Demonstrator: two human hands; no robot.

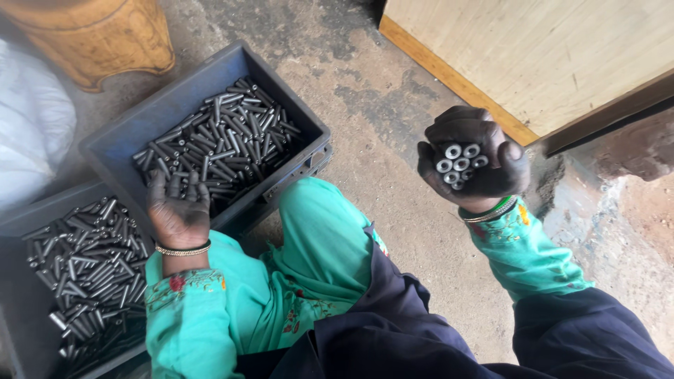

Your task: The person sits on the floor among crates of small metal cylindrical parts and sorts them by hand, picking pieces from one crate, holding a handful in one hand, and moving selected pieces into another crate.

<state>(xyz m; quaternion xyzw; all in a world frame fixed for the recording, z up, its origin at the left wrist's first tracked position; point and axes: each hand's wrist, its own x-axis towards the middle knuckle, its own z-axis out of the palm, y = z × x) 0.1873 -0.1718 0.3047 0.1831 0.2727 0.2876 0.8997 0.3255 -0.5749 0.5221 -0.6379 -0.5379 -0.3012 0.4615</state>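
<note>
My right hand (472,160) is raised over the concrete floor and closed around a bundle of short metal tubes (460,163), their hollow ends facing the camera. My left hand (178,208) reaches into a grey plastic crate (126,137) at the upper left, fingers spread over a heap of dark metal tubes (225,137). It rests on the tubes at the crate's near side, and I cannot tell if it grips any. Both hands are blackened with grime and wear bangles at the wrist.
A second grey crate (17,281) of the same tubes sits at the lower left. A yellowish stool (95,35) and a white sack (31,133) stand at the upper left. A wooden panel (533,56) leans at the upper right. My knee in green cloth (319,238) lies between the hands.
</note>
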